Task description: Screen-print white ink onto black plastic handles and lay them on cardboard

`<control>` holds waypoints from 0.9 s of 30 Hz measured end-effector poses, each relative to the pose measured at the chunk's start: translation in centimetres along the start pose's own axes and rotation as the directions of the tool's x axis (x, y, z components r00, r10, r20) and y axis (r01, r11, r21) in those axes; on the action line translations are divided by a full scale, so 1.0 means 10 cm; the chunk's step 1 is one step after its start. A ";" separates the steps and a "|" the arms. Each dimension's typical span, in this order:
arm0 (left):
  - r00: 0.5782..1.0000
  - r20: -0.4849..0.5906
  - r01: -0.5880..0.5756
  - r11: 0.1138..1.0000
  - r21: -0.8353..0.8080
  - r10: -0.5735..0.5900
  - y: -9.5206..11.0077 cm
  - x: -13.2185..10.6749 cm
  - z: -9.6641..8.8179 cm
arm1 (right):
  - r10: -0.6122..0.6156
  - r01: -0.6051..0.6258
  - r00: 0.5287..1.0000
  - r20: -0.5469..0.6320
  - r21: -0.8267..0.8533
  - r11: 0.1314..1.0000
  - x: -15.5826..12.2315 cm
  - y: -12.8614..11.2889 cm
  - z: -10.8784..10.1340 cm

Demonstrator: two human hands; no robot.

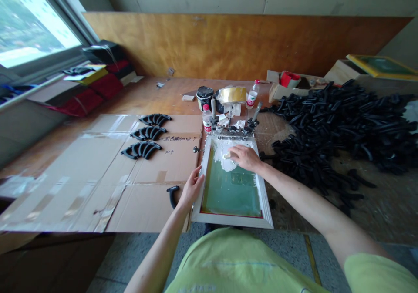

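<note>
A white-framed printing screen [269, 214] with green mesh lies hinged to a metal clamp at the table's front. My left hand [192, 189] grips the frame's left edge, fingers curled round it. My right hand [243, 157] rests on the mesh near the far end, fingers closed on a small squeegee in a patch of white ink [225, 153]. A single black curved plastic part [172, 194] lies on the cardboard just left of my left hand.
Three rows of black curved parts [142, 149] lie on flattened cardboard [81, 184] to the left. A big heap of the same parts [336, 123] covers the right side. Behind the screen stand water bottles [207, 119], an ink tub [204, 96] and a tape roll [232, 94].
</note>
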State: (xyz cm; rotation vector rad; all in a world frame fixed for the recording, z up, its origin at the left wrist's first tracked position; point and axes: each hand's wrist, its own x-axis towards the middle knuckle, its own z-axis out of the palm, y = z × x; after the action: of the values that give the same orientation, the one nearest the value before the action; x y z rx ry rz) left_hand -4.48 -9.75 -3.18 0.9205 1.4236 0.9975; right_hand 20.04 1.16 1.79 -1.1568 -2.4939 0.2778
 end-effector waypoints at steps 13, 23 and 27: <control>0.958 -0.037 -0.272 0.862 -0.428 0.284 1.41 0.12 0.11 | 0.603 -0.578 0.760 -0.241 0.173 0.797 -0.34 1.01 -0.27; 0.913 0.324 0.361 0.861 -0.360 -0.247 0.24 -0.22 0.71 | 0.215 -0.216 0.967 -0.133 0.007 0.976 -0.66 -0.34 0.43; 0.929 0.208 0.366 0.848 -0.383 -0.307 -0.19 -0.36 0.51 | -0.054 0.058 0.998 -0.035 0.120 0.991 -0.84 -0.58 0.48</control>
State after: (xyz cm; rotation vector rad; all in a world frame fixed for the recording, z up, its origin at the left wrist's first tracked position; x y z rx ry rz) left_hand 0.88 -13.39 -3.94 0.3952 1.1404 0.8997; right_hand 19.05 -9.10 -2.81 -1.0328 -2.4408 0.3864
